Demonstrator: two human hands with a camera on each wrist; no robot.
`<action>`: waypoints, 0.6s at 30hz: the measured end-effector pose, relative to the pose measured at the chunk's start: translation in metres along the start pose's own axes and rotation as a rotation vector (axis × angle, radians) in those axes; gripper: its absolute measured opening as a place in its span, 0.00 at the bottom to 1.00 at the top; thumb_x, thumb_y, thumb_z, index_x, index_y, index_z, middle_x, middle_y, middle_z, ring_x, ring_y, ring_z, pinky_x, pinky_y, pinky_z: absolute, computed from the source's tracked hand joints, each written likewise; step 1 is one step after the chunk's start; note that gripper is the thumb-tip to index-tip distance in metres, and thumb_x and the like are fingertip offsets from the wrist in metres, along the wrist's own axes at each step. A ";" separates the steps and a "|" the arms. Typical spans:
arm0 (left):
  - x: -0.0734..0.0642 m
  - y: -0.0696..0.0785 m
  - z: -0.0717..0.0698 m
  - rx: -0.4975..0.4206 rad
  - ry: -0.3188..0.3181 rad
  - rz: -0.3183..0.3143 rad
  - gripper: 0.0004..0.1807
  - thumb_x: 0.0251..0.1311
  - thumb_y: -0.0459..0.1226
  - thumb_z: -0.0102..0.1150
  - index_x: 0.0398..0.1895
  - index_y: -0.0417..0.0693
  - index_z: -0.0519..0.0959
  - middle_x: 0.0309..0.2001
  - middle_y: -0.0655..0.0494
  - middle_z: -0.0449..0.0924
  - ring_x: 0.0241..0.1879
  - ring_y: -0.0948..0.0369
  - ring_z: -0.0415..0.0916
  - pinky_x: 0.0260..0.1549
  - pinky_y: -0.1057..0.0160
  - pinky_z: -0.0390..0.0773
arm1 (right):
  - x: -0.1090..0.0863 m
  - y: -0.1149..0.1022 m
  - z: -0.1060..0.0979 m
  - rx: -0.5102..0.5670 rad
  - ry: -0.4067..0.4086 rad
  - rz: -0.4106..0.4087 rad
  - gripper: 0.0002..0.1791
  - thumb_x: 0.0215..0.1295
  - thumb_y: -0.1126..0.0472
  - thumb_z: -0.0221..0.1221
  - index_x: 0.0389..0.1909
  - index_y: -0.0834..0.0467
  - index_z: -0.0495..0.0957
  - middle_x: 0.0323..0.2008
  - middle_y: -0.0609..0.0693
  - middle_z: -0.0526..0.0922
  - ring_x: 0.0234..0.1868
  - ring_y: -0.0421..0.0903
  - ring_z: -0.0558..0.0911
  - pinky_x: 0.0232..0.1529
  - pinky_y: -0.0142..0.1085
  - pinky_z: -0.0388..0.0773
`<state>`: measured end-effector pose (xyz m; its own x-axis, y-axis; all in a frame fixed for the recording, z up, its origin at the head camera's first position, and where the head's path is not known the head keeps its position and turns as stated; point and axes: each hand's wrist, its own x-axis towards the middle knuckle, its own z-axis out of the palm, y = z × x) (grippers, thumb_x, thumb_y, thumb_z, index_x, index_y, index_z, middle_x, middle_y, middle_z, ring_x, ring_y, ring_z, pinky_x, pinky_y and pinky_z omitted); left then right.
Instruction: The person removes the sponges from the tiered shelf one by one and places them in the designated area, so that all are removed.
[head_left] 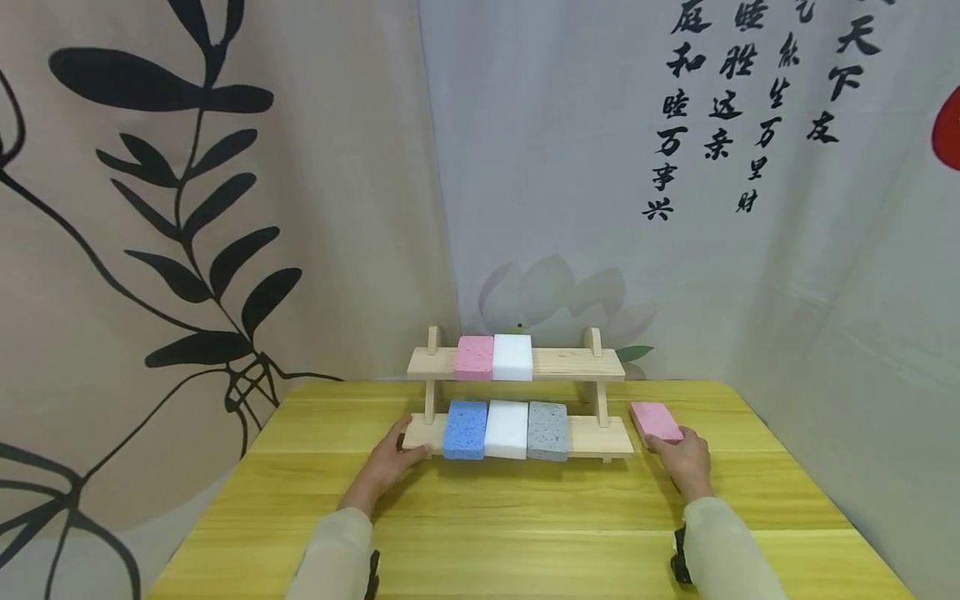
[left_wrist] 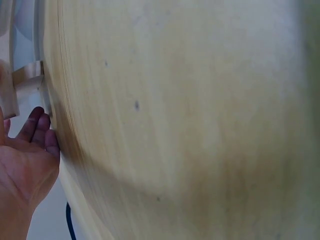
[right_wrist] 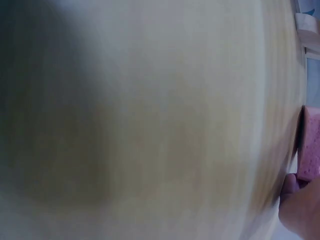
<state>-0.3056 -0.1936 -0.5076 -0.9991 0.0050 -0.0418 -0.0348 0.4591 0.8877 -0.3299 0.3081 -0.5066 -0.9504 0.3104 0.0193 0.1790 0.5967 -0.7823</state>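
Observation:
A two-tier wooden shelf rack (head_left: 573,364) stands at the back of the table. My left hand (head_left: 386,467) holds the left end of its lower board, thumb at the front edge and fingers round the end; the left wrist view shows the fingers of that hand (left_wrist: 27,165) beside the rack. To the right of the rack, my right hand (head_left: 684,460) pinches the near end of a pink sponge (head_left: 655,419). In the right wrist view the sponge (right_wrist: 311,145) shows at the right edge, with part of the hand (right_wrist: 302,207) below it.
On the upper board sit a pink sponge (head_left: 474,358) and a white sponge (head_left: 513,357). The lower board bears a blue sponge (head_left: 465,430), a white sponge (head_left: 506,430) and a grey sponge (head_left: 547,431) side by side. Behind the wooden table (head_left: 480,525) hangs a printed curtain (head_left: 570,167).

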 end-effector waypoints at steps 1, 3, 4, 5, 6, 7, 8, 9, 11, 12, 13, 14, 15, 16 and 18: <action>0.000 0.000 0.000 -0.001 0.000 0.001 0.48 0.63 0.54 0.64 0.79 0.51 0.50 0.72 0.31 0.57 0.68 0.37 0.59 0.64 0.36 0.60 | 0.000 0.000 0.000 -0.007 -0.005 -0.003 0.45 0.66 0.52 0.60 0.67 0.83 0.53 0.63 0.81 0.59 0.65 0.74 0.62 0.67 0.60 0.59; 0.000 0.000 0.000 -0.004 0.000 0.004 0.48 0.63 0.54 0.64 0.79 0.50 0.50 0.71 0.30 0.57 0.68 0.37 0.60 0.64 0.36 0.61 | 0.000 0.001 -0.001 -0.024 -0.010 -0.010 0.45 0.66 0.51 0.60 0.67 0.83 0.54 0.63 0.82 0.60 0.64 0.74 0.62 0.66 0.60 0.59; -0.001 0.001 0.000 -0.005 0.000 0.005 0.48 0.63 0.54 0.64 0.79 0.50 0.50 0.72 0.30 0.57 0.68 0.37 0.60 0.63 0.36 0.61 | 0.000 0.002 -0.001 -0.034 -0.014 -0.014 0.45 0.66 0.51 0.60 0.66 0.82 0.54 0.63 0.82 0.60 0.64 0.74 0.62 0.66 0.61 0.59; -0.001 0.001 0.000 -0.007 0.002 0.002 0.48 0.63 0.54 0.64 0.79 0.51 0.50 0.72 0.31 0.57 0.68 0.37 0.60 0.64 0.36 0.61 | 0.000 0.002 -0.001 -0.042 -0.019 -0.017 0.45 0.66 0.50 0.60 0.67 0.82 0.54 0.62 0.82 0.60 0.64 0.75 0.62 0.66 0.61 0.59; -0.001 0.000 0.000 -0.005 0.003 0.005 0.48 0.63 0.54 0.63 0.79 0.50 0.50 0.71 0.30 0.57 0.68 0.37 0.60 0.63 0.36 0.61 | 0.000 0.003 -0.001 -0.048 -0.023 -0.020 0.45 0.66 0.50 0.60 0.67 0.82 0.54 0.62 0.82 0.60 0.64 0.75 0.62 0.66 0.61 0.59; -0.001 0.000 0.000 -0.008 0.004 0.002 0.48 0.63 0.54 0.64 0.79 0.51 0.50 0.72 0.31 0.57 0.68 0.37 0.60 0.64 0.36 0.61 | 0.000 0.003 -0.001 -0.054 -0.025 -0.024 0.45 0.66 0.50 0.60 0.66 0.82 0.54 0.62 0.82 0.60 0.64 0.75 0.62 0.66 0.61 0.59; -0.001 0.000 0.000 -0.008 0.004 0.003 0.48 0.63 0.54 0.63 0.79 0.51 0.50 0.72 0.31 0.57 0.68 0.37 0.59 0.64 0.36 0.61 | 0.000 0.003 -0.001 -0.060 -0.027 -0.026 0.45 0.66 0.50 0.59 0.66 0.82 0.54 0.62 0.82 0.60 0.64 0.75 0.62 0.65 0.61 0.59; -0.001 0.000 0.000 -0.012 0.005 -0.001 0.48 0.63 0.54 0.64 0.79 0.52 0.50 0.72 0.31 0.57 0.68 0.37 0.59 0.64 0.37 0.60 | 0.000 0.003 -0.002 -0.063 -0.029 -0.029 0.45 0.66 0.50 0.59 0.66 0.83 0.55 0.62 0.82 0.60 0.63 0.76 0.62 0.65 0.62 0.60; -0.001 0.001 0.000 -0.011 0.006 0.002 0.48 0.63 0.54 0.63 0.79 0.51 0.50 0.72 0.31 0.57 0.68 0.37 0.60 0.64 0.37 0.61 | 0.000 0.003 -0.001 -0.070 -0.029 -0.033 0.45 0.66 0.51 0.59 0.65 0.83 0.55 0.61 0.83 0.61 0.63 0.76 0.63 0.64 0.62 0.61; -0.001 0.001 0.000 -0.011 0.004 0.004 0.48 0.64 0.54 0.63 0.79 0.51 0.50 0.72 0.31 0.57 0.68 0.37 0.60 0.64 0.37 0.61 | 0.000 0.003 -0.001 -0.074 -0.027 -0.035 0.44 0.66 0.51 0.59 0.65 0.83 0.56 0.61 0.83 0.61 0.63 0.76 0.63 0.64 0.62 0.61; -0.002 0.001 0.000 -0.016 0.004 -0.002 0.48 0.64 0.53 0.63 0.79 0.52 0.50 0.72 0.32 0.57 0.68 0.38 0.60 0.64 0.37 0.60 | 0.000 0.003 -0.001 -0.075 -0.027 -0.034 0.44 0.66 0.51 0.59 0.65 0.84 0.56 0.61 0.83 0.61 0.62 0.76 0.63 0.64 0.62 0.61; -0.002 0.001 0.000 -0.014 0.003 0.002 0.48 0.64 0.53 0.63 0.79 0.51 0.50 0.72 0.31 0.57 0.68 0.37 0.60 0.64 0.37 0.60 | 0.000 0.003 -0.001 -0.077 -0.030 -0.033 0.45 0.66 0.51 0.59 0.65 0.84 0.55 0.61 0.83 0.60 0.63 0.77 0.63 0.64 0.62 0.61; -0.002 0.002 0.000 -0.018 0.003 0.002 0.47 0.64 0.53 0.63 0.79 0.51 0.50 0.72 0.31 0.57 0.68 0.37 0.60 0.64 0.37 0.60 | -0.001 0.003 -0.001 -0.074 -0.032 -0.030 0.45 0.66 0.51 0.59 0.65 0.84 0.54 0.62 0.84 0.60 0.63 0.77 0.62 0.64 0.62 0.61; -0.002 0.002 0.000 -0.015 0.002 0.005 0.47 0.64 0.53 0.63 0.79 0.50 0.50 0.72 0.31 0.57 0.68 0.37 0.60 0.64 0.36 0.61 | -0.001 0.003 -0.002 -0.070 -0.035 -0.026 0.46 0.66 0.50 0.59 0.66 0.84 0.53 0.62 0.84 0.59 0.63 0.77 0.61 0.65 0.62 0.60; -0.003 0.003 0.001 -0.015 0.000 0.004 0.47 0.64 0.52 0.63 0.79 0.51 0.50 0.72 0.31 0.56 0.68 0.37 0.59 0.64 0.36 0.60 | -0.003 0.003 -0.003 -0.060 -0.043 -0.019 0.47 0.67 0.50 0.59 0.66 0.84 0.52 0.63 0.84 0.57 0.64 0.77 0.60 0.65 0.62 0.59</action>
<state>-0.3026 -0.1916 -0.5053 -0.9992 0.0072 -0.0381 -0.0309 0.4459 0.8945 -0.3260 0.3112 -0.5077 -0.9636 0.2674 0.0061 0.1745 0.6458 -0.7433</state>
